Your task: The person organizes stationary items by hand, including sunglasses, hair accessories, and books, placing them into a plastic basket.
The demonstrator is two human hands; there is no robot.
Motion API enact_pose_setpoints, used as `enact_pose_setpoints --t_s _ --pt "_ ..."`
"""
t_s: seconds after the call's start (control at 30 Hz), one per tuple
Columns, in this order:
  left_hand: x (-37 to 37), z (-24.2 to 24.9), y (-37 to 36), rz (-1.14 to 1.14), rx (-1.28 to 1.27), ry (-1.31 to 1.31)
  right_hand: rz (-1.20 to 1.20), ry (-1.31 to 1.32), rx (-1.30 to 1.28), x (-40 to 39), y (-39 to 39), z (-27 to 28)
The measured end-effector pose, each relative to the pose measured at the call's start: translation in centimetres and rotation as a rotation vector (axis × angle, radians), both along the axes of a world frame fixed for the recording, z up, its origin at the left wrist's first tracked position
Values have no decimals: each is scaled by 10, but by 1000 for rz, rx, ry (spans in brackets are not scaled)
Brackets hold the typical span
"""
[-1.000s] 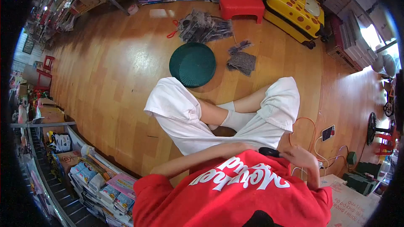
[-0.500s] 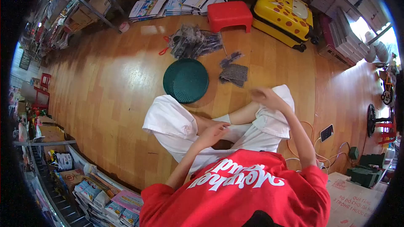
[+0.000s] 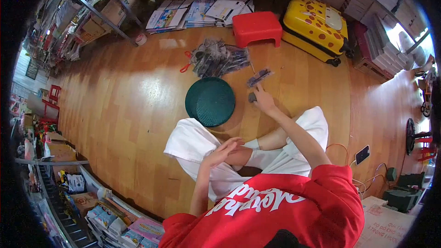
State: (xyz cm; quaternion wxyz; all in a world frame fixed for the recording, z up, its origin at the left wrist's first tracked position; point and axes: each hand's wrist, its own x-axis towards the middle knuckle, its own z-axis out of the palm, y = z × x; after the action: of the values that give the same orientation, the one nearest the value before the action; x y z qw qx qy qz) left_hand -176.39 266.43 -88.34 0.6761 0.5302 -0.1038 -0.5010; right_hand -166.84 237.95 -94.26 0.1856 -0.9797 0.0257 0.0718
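Observation:
My right hand [image 3: 265, 100] is closed over a dark grey cloth-like piece [image 3: 252, 97] on the wooden floor; only a small bunched part shows beside the fingers. Just beyond the fingertips lies a dark item in clear plastic [image 3: 259, 77]. My left hand [image 3: 223, 153] hovers by my crossed shins, fingers stretched out and holding nothing. A round dark green basket [image 3: 210, 102] with a perforated bottom sits in front of my knees. Behind it is a pile of dark items in clear plastic [image 3: 216, 58], with red handles, perhaps scissors, [image 3: 185, 67] at its left side.
A red plastic stool [image 3: 257, 26] and a yellow giraffe-patterned suitcase [image 3: 316, 27] stand at the back. Stacks of booklets [image 3: 197, 13] lie left of them. A phone [image 3: 362, 155] with cables is on the floor at right. Shelves [image 3: 76, 165] with goods line the left.
My right hand has moved forward from above my knee and closed on the grey piece, which lay flat before. My left hand stays near my shins. The view has tilted slightly.

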Motion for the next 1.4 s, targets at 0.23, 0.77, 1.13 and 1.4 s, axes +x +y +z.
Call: enact_pose_setpoints --t_s 0.23,0.77,1.13,1.4 --pt "0 3 3 14 -48 84 -21 -158 87 53 -19 -43" --pt "-6 72 -32 286 -37 -177 746 -371 377 -162 35 175" --pt "-32 142 -58 707 -147 -359 -188 -474 1268 -164 36 218" --pt "-59 135 -72 509 225 -783 138 -13 2085 -146 57 228"
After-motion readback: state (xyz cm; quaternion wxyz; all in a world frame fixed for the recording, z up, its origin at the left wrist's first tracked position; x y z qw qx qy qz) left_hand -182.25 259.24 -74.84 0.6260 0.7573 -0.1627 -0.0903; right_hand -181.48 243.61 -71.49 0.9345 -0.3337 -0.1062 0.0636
